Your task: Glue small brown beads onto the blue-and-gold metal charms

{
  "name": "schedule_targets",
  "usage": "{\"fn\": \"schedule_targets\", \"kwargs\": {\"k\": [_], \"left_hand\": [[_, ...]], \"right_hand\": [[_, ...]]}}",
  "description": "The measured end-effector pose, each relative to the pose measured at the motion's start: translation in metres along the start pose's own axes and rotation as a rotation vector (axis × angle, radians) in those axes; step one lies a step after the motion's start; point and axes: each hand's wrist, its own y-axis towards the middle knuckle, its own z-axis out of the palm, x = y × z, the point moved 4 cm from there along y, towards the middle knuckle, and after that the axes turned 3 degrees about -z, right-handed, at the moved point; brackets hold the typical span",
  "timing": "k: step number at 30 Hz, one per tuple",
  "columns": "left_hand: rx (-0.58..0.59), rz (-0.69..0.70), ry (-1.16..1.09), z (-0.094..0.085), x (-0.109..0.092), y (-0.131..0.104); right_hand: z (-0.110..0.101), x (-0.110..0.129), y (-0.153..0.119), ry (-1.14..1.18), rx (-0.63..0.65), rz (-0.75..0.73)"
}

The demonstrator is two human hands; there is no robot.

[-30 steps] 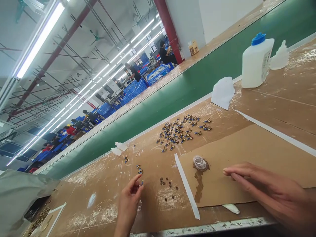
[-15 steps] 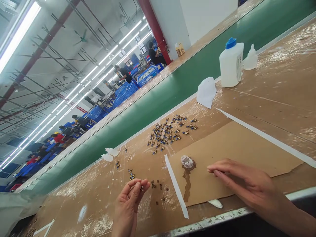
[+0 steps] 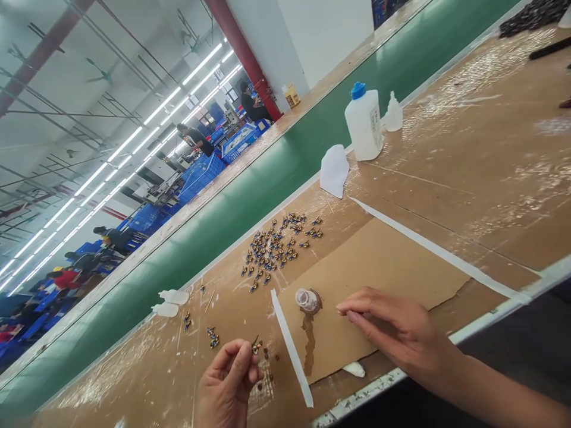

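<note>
My left hand (image 3: 232,380) is closed, its thumb and forefinger pinching a small dark-and-gold part (image 3: 256,347). Small brown round pieces (image 3: 260,386) lie on the table beside it. Over the cardboard sheet (image 3: 401,255), my right hand (image 3: 392,327) has thumb and forefinger pressed together; whatever may be between them is too small to make out. A small clear cup (image 3: 307,300) stands on the cardboard left of those fingertips, with a dark wet streak running below it. Beyond the cup, many small blue-and-gold parts (image 3: 272,246) lie loosely spread.
A white bottle with a blue cap (image 3: 363,125) and a small dropper bottle (image 3: 393,113) stand at the back, near a white paper scrap (image 3: 334,171). Two small white bottles (image 3: 169,303) lie at left. A green belt (image 3: 312,139) runs behind the table. People work far off.
The view has swung right, so the table things sit further left. The small part in my left fingertips now shows more plainly. My right hand keeps its pinch beside the cup.
</note>
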Motion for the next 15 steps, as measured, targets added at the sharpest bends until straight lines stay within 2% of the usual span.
{"fn": "schedule_targets", "kwargs": {"k": [5,10,15], "left_hand": [[-0.053,0.032,0.019,0.028,-0.003,-0.01],[-0.082,0.027,0.129,0.041,-0.003,-0.003],[-0.043,0.181,0.318,0.056,-0.009,0.0]], "right_hand": [[-0.002,0.002,0.001,0.046,0.004,0.003],[-0.004,0.003,0.003,0.068,-0.012,0.0],[-0.006,0.006,0.004,0.082,-0.036,-0.012]]}}
